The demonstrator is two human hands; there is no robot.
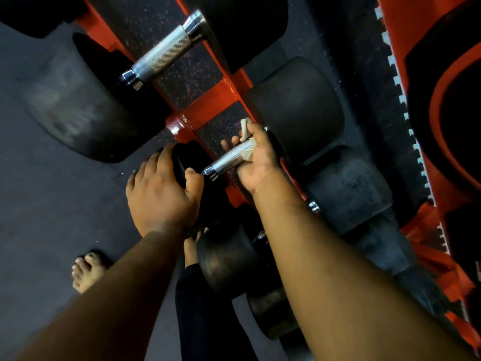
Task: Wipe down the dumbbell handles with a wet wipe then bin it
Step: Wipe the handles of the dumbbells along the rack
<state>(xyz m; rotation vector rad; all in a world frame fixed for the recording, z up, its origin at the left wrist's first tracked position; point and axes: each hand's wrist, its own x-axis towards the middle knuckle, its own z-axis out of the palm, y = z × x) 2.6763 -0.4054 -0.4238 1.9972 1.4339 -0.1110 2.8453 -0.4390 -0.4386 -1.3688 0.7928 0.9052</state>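
I have my right hand [256, 158] curled round the wet wipe [246, 142] on the near dumbbell handle [229, 160], my left hand [161, 194] gripping its black end, so wiping seems midway, with the far handle [164, 57] and binning apparently left.

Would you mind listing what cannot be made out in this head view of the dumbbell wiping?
- Right end of the handle: covered by the right hand and the wipe.
- Dumbbell head under the left hand: mostly hidden by the palm.
- Bin: not in view.
- Large weight at left: blurred, no markings readable.
- Lower dumbbells: partly hidden by the right forearm.
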